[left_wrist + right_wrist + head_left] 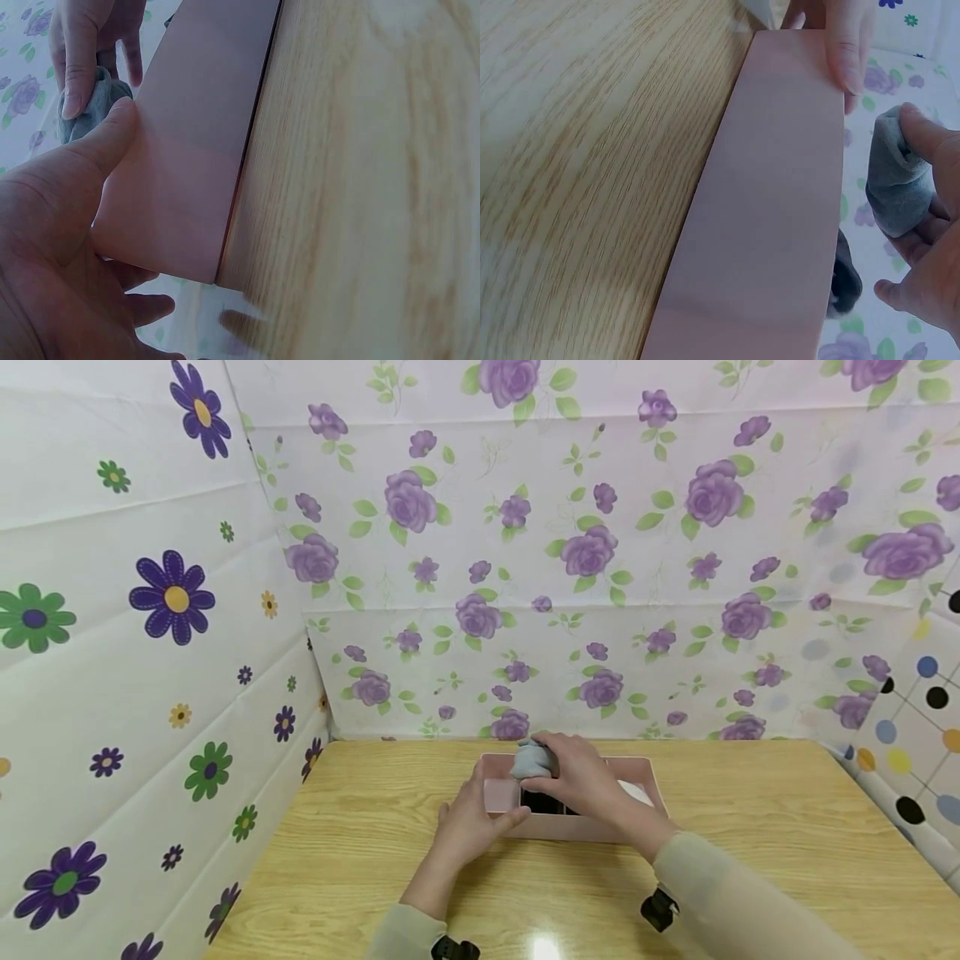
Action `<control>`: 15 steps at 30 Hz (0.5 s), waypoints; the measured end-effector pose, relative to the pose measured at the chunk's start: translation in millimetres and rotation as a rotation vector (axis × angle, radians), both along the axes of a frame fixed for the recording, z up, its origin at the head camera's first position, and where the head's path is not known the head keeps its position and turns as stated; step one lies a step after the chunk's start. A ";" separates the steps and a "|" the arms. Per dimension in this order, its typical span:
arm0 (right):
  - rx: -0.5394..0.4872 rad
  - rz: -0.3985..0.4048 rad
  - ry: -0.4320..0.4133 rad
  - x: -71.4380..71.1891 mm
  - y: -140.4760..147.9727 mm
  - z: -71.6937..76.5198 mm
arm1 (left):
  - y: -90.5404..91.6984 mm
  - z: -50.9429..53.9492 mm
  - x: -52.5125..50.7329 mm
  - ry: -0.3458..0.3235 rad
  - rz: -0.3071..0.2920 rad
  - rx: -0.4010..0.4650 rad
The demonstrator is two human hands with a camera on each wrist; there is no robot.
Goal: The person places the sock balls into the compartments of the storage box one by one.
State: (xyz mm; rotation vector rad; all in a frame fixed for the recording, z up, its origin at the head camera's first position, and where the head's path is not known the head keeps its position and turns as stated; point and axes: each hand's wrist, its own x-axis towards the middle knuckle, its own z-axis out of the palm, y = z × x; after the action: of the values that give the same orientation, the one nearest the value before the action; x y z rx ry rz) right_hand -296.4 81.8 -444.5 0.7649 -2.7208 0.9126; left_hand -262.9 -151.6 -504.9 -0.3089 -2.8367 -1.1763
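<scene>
A pink box (573,828) with compartments lies lengthwise on the table. My right hand (581,777) pinches a balled-up grey-blue sock (532,762) above the box's left half. In the right wrist view the sock (898,176) shows soft folds between thumb and fingers, apart from the long pink wall. At the box's left end, my left hand (468,820) grips the corner, thumb over the front rim and fingers round the end wall. Black cloth (542,802) fills a middle compartment; its dark bundle (846,277) pokes above the rim. White cloth (634,792) sits in the right compartment.
The wooden table (360,860) spreads around the box. Behind it hangs a flowered cloth wall (480,568), with another patterned sheet (150,693) at the left and a dotted one (918,727) at the right.
</scene>
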 end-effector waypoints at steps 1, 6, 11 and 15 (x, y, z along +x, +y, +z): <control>-0.001 0.001 -0.012 -0.6 -1.4 -0.7 | -0.2 -0.1 0.1 0.000 -0.001 0.003; -0.009 0.003 -0.062 -3.8 -6.9 -4.8 | -0.6 -0.8 0.1 0.001 -0.008 0.021; -0.015 0.018 -0.096 -7.8 -13.5 -6.8 | -1.2 -1.7 -0.9 0.003 -0.008 0.024; -0.010 0.019 -0.115 -9.4 -17.6 -7.7 | -1.7 -3.3 -1.9 0.005 -0.009 0.024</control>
State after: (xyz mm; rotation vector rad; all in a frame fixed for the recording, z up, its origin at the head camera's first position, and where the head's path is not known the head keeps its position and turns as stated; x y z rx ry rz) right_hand -305.9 64.1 -452.2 0.7598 -2.8096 1.0026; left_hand -264.8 -153.3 -508.2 -0.3231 -2.8171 -1.2088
